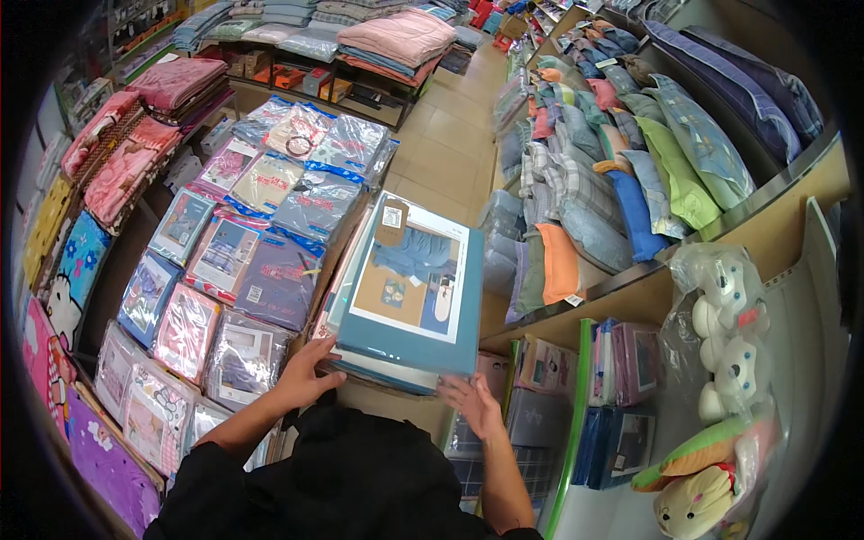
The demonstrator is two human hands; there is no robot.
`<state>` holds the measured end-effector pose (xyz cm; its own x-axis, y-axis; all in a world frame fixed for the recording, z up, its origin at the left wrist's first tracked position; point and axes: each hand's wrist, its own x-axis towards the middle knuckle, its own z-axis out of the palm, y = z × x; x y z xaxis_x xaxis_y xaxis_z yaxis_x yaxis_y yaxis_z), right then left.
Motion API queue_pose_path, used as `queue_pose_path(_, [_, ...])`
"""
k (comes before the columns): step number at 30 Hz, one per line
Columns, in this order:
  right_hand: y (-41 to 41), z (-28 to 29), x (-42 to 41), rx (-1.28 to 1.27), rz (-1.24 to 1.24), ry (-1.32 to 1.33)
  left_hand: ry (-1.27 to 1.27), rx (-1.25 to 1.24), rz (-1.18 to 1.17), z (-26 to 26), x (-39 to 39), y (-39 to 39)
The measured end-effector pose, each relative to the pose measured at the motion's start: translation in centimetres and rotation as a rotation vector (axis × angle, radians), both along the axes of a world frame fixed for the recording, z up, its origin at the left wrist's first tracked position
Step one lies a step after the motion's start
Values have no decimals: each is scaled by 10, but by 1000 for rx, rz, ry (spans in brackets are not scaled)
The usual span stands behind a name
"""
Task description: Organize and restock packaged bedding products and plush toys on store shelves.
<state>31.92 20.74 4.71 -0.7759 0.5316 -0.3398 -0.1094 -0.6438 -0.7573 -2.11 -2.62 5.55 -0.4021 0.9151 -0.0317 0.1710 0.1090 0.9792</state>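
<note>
A stack of packaged bedding sets stands in front of me, with a teal bedding package (412, 283) on top that bears a picture card and a brown hang tag (392, 221). At the stack's near left corner is my left hand (314, 371), its fingers and thumb spread against the edges of the packages. My right hand (474, 403) is at the near right corner, fingers apart and slightly blurred, close to the lower edge of the teal package. Whether its fingertips touch the package cannot be told. Beneath the teal package lie paler packages (385, 363), partly hidden.
Plastic-wrapped bedding packages (280, 273) cover a display table at left. Folded pink blankets (131, 169) lie beyond it. Pillows and cushions (594, 189) fill a shelf at right, above upright packages (624, 439). Wrapped plush toys (732, 358) hang at far right. A tiled aisle (442, 135) runs ahead.
</note>
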Motion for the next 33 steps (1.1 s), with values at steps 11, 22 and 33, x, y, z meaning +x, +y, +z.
queue_pose_path(11, [-2,-32,27,-130,-87,33,-151,-157,72,-14,15,-8])
queue_pose_path(22, [29,-7,-19,-16,-59,-294,-451,-322,106,-33,16,35])
queue_pose_path(33, [31,-4,-30,54,-47,-421,-661,-261,64,-53,16,62])
